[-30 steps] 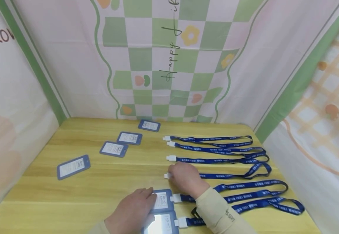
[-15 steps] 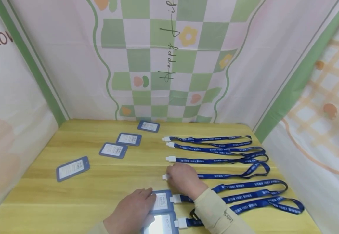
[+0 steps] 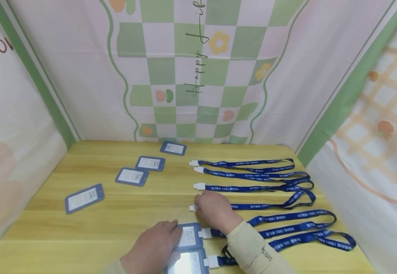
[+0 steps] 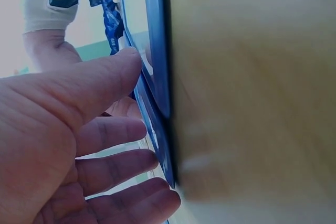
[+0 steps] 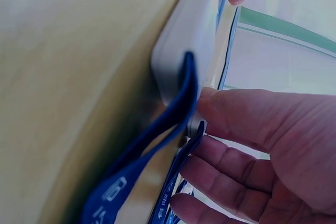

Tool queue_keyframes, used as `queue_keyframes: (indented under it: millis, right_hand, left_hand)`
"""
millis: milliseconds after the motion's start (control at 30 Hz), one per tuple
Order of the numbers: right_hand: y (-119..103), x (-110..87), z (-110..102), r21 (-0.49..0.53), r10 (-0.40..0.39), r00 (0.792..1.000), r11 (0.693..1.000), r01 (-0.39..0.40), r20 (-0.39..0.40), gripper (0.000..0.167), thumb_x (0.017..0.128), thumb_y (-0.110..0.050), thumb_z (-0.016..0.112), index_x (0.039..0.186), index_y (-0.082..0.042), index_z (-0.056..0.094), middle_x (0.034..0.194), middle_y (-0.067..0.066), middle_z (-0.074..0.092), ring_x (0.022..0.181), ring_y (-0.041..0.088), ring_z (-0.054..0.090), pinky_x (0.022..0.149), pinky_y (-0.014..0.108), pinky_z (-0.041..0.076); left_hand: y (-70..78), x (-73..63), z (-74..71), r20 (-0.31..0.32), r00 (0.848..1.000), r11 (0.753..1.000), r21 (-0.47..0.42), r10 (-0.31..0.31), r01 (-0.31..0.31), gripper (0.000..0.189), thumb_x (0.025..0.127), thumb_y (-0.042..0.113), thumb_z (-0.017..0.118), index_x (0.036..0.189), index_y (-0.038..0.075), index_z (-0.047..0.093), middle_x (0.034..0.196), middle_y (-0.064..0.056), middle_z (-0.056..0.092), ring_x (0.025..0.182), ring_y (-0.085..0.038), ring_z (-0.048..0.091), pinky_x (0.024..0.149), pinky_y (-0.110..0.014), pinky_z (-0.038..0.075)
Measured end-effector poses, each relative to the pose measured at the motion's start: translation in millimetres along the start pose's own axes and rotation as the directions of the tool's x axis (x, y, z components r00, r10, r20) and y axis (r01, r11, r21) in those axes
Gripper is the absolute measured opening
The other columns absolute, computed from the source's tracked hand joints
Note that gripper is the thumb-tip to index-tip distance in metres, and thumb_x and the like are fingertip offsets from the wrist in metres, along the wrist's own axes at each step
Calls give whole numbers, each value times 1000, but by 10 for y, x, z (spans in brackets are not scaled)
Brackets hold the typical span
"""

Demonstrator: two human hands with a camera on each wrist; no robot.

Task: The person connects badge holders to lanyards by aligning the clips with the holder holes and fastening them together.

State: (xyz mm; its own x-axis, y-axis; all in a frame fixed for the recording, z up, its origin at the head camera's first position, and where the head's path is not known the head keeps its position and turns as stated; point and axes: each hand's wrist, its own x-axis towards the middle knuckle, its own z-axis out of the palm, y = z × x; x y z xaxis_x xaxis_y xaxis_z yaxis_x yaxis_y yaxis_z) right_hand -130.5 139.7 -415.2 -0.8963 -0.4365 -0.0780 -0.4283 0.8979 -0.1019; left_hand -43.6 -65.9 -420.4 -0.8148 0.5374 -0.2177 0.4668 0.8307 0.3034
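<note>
My left hand (image 3: 152, 247) rests its outstretched fingers on the left part of a blue card holder (image 3: 189, 238) near the table's front. A second blue card holder (image 3: 188, 260) lies directly below it, partly under the hand. Both are joined by white clips to dark blue lanyards (image 3: 292, 230). My right hand (image 3: 217, 211) pinches the white clip (image 5: 196, 124) of another blue lanyard (image 3: 253, 207), just beyond the nearer pair. The clip's tip shows left of the fingers; the hand hides the rest in the head view. The thumb (image 4: 113, 80) lies against a holder's edge in the left wrist view.
Several loose card holders (image 3: 132, 176) lie face up across the left and back of the wooden table (image 3: 58, 243). Three more lanyards (image 3: 246, 188) stretch out behind the right hand, clips toward the left. Patterned cloth (image 3: 191, 110) hangs along the back and sides.
My right hand has shifted very slightly left and toward the front, with the lanyard's clip. The left hand keeps its place on the card holder.
</note>
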Motion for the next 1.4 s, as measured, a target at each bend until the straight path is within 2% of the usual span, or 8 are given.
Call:
queue_keyframes:
  millis: [133,400,533,667,767,933,1167,1400]
  right_hand:
    - [4,4,5,2,-3,1000,1000,3,-5,10,96,-24,73,101,-16,78,82,-3,67,70,10,59,64,28,57]
    - [14,-1,4,3,-4,1000,1000,4,-10,11,96,-24,74,103,-16,78,84,-2,69,72,11,60,66,29,58]
    - [17,4,5,-1,-5,1000,1000,5,-11,12,96,-24,74,104,-16,78,85,-2,69,72,11,60,67,29,59]
    - [21,5,7,2,2,1000,1000,-2,-7,12,96,-24,73,105,-17,78,84,-3,69,72,10,59,67,29,58]
    - [22,2,8,7,4,1000,1000,-4,-7,12,96,-24,73,104,-17,78,83,-4,68,71,10,58,66,29,57]
    - [19,1,11,14,7,1000,1000,-7,-7,11,96,-24,74,103,-17,79,82,-4,68,70,9,57,65,28,57]
    - [12,5,13,16,7,1000,1000,-7,1,10,95,-24,75,102,-17,78,80,-5,66,68,9,56,63,27,55]
    - [7,13,13,10,-1,1000,1000,1,-3,9,95,-23,74,100,-17,78,79,-5,66,67,9,55,62,26,54]
  left_hand:
    - [-22,-20,0,-57,998,999,26,23,-22,59,95,46,71,146,17,59,151,-9,58,136,-31,57,111,-51,52]
    - [-119,-40,-51,-144,989,999,41,25,-19,56,99,45,66,146,14,60,149,-13,60,135,-33,59,111,-52,52]
    - [-188,-65,-93,-208,978,999,35,21,-14,58,97,43,69,144,11,61,147,-16,60,133,-35,60,110,-53,52]
    - [-278,-96,-125,-288,957,999,36,6,5,53,96,38,71,141,10,64,144,-18,63,130,-36,62,109,-54,53]
    - [-378,-127,-150,-339,940,999,31,-20,32,53,96,37,73,140,9,64,143,-19,63,128,-38,63,108,-55,53]
    - [-579,-197,-221,-362,929,996,17,-78,90,61,94,38,76,142,5,61,145,-21,61,130,-41,61,110,-57,52]
    - [-845,-310,-322,-423,902,994,26,-83,104,55,94,34,76,138,3,63,140,-21,65,128,-44,62,108,-61,51]
    - [-1161,-362,-403,-444,888,987,39,-122,155,56,95,31,75,139,-2,61,138,-29,63,124,-49,62,104,-65,51]
